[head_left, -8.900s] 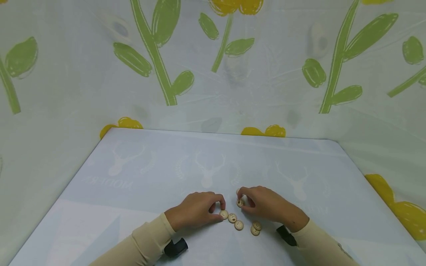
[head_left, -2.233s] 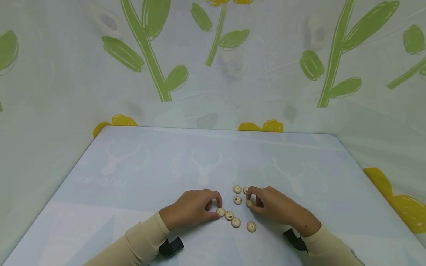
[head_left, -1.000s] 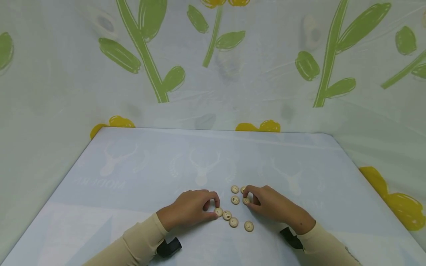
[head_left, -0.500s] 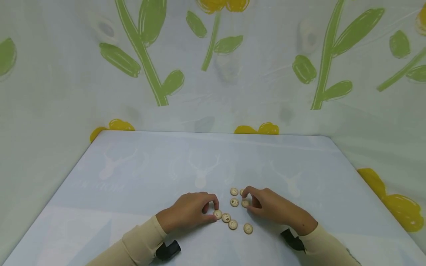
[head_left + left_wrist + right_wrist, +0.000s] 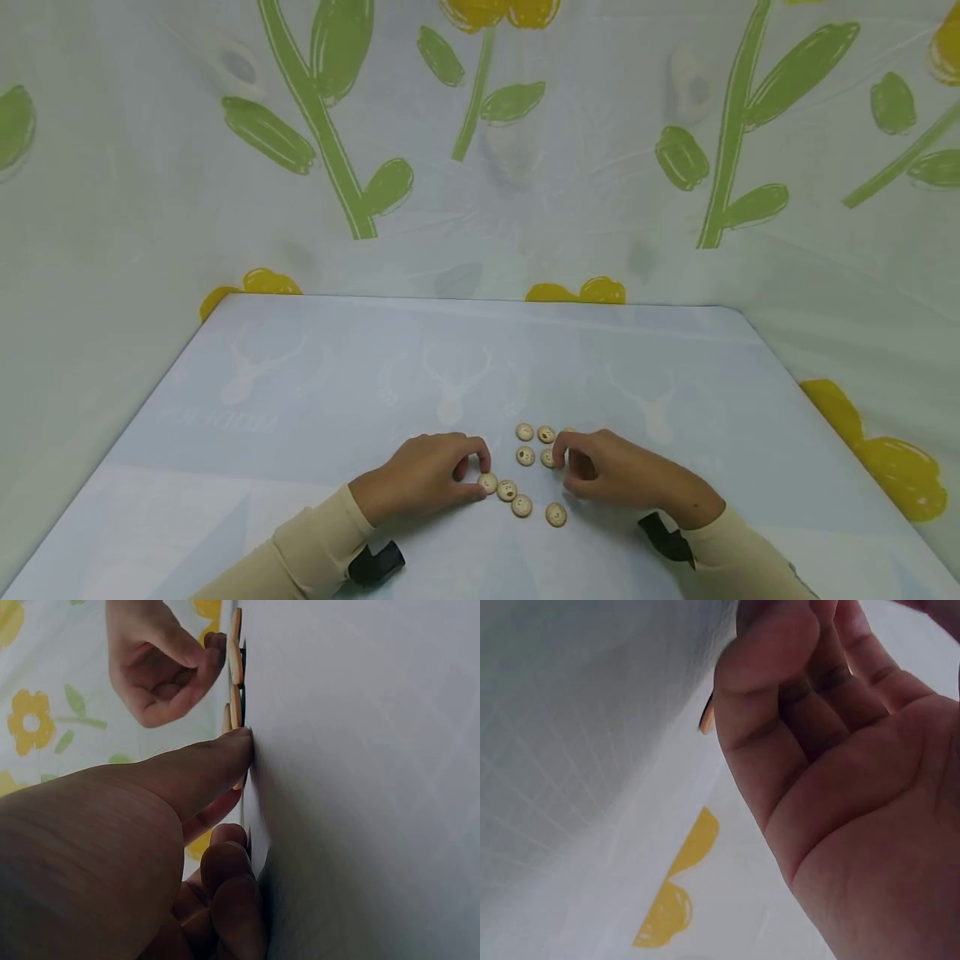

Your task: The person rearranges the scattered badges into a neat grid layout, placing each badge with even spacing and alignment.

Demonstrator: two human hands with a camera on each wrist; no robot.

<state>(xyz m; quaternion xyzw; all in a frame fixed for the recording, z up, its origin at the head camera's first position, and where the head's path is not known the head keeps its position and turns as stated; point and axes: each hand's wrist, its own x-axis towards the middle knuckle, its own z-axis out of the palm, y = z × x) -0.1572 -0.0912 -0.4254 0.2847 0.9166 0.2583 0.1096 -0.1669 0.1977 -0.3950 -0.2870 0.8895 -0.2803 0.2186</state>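
My left hand [image 5: 427, 473] pinches a round wooden button [image 5: 488, 483] flat on the table between thumb and index finger. Touching that one, a second button [image 5: 507, 490] leads to a third button [image 5: 521, 506]. My right hand [image 5: 630, 468] is loosely curled, its index fingertip at the edge of a button [image 5: 548, 457] and its thumb apart from it. Left of that lies another button [image 5: 525, 456]. Behind are two buttons side by side, a left one [image 5: 524, 432] and a right one [image 5: 546, 434], plus one [image 5: 569, 431] partly hidden by the right hand.
A single button [image 5: 556, 514] lies nearer me, below the right hand. The pale table [image 5: 337, 375] has faint deer prints. Behind it hangs a white cloth [image 5: 585, 208] with green stems and yellow flowers. Black straps [image 5: 375, 565] sit at both wrists.
The right thumb has come away from the button it pinched, and the hand has shifted slightly right. Earlier, two near buttons overlapped; one remains there. The left hand keeps its pinch.
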